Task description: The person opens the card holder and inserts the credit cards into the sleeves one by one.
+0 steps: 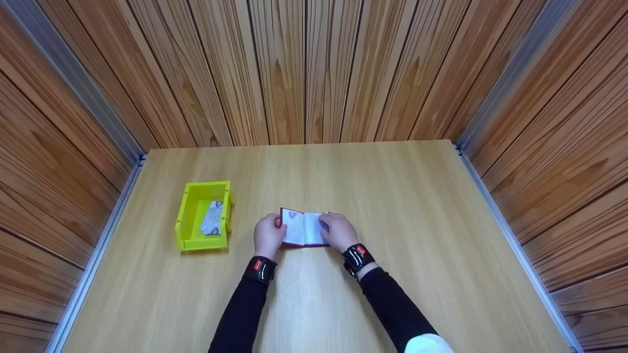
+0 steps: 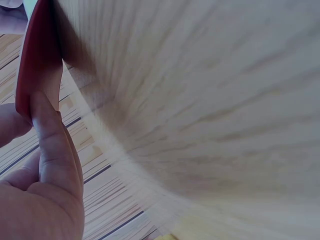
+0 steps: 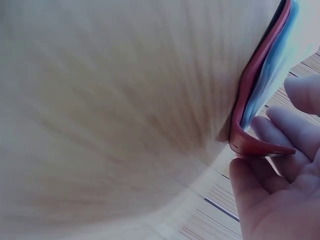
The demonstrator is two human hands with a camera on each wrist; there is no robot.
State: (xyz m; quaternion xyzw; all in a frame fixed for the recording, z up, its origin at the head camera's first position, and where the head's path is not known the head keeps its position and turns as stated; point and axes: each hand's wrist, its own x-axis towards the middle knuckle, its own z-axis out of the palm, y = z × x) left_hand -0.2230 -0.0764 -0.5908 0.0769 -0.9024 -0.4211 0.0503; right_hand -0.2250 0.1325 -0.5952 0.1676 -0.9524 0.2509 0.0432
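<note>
Both hands, left hand (image 1: 268, 235) and right hand (image 1: 338, 231), pinch the open red booklet (image 1: 303, 229) edges; advise pressing covers flat on the bench (image 1: 392, 206).

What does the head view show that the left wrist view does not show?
Only the head view shows the yellow bin with a grey-white item inside, the right hand, both sleeves, and the booklet's open pages.

Only the left wrist view shows, close up, the left hand's fingers pinching the red cover's edge.

Both show the left hand, the red-covered booklet and the wooden table.
</note>
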